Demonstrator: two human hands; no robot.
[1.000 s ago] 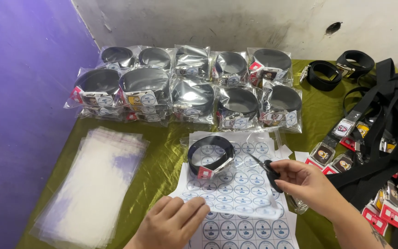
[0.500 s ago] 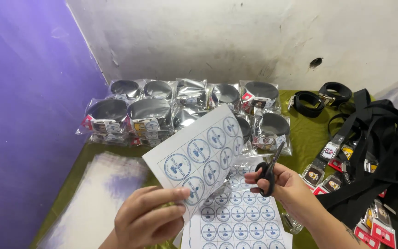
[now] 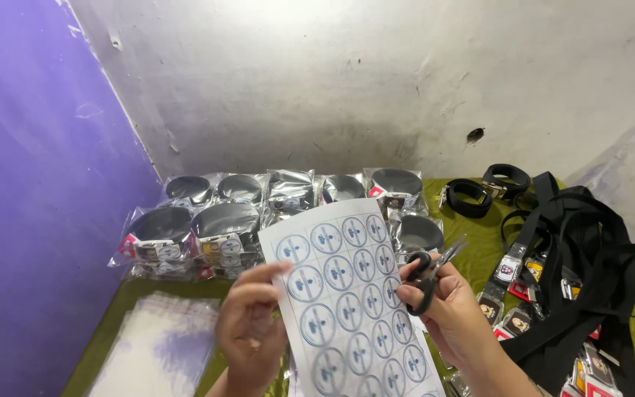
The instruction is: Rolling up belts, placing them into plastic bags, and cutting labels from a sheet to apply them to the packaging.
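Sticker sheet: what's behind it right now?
Behind the sticker sheet, held up by the left hand, are bagged belts in rows. The sheet covers part of the row and the green cloth below it.

Soft, even light fills the scene, fairly bright, with no hard shadows; its source cannot be told. The grey wall (image 3: 376,88) is brightest toward the upper right and darkens to a smudgy band just above the desk (image 3: 472,235). Glare flashes off the clear plastic packets (image 3: 222,220) at the back. The sticker sheet (image 3: 347,294) is slightly soft with motion blur, as are both hands' fingers (image 3: 266,283). The purple wall (image 3: 31,220) bows slightly at the left edge from wide-lens distortion.
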